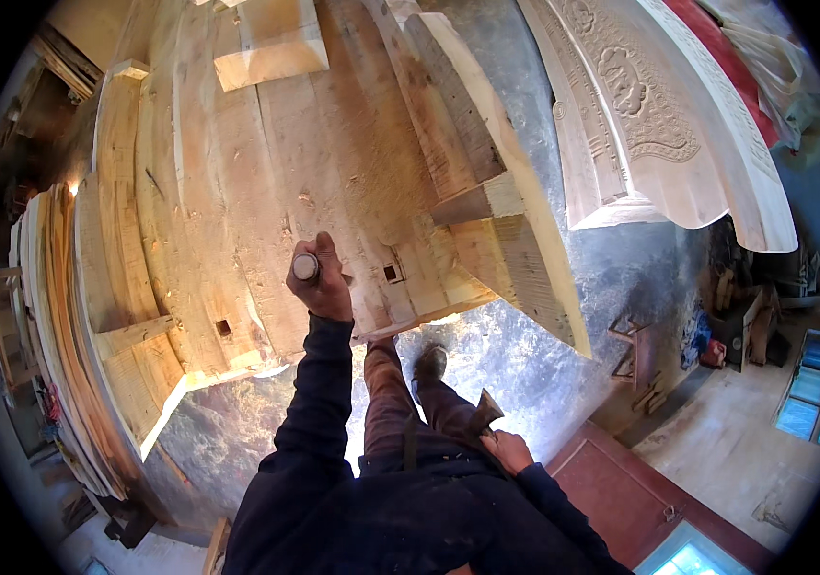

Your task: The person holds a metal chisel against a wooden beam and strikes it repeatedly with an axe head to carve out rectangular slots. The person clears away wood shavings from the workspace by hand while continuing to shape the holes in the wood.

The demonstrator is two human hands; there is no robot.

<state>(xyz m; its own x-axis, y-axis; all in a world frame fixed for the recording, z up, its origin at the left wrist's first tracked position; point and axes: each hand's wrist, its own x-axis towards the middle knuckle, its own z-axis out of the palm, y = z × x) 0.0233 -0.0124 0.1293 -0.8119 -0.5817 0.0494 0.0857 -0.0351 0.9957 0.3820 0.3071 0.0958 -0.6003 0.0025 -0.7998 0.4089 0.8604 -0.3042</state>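
Left hand (327,284) curls tight round a round-ended handle (305,266), seemingly to stand it upright over planks (223,206) beneath, square hole (392,273) just right; right hand (509,451), lower right, grips a flared tool (486,412), apparently for control

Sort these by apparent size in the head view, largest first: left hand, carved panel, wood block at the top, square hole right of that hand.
1. Carved panel
2. Wood block
3. Left hand
4. Square hole

the sleeves (316,388) are dark navy, the trousers (388,398) brownish.
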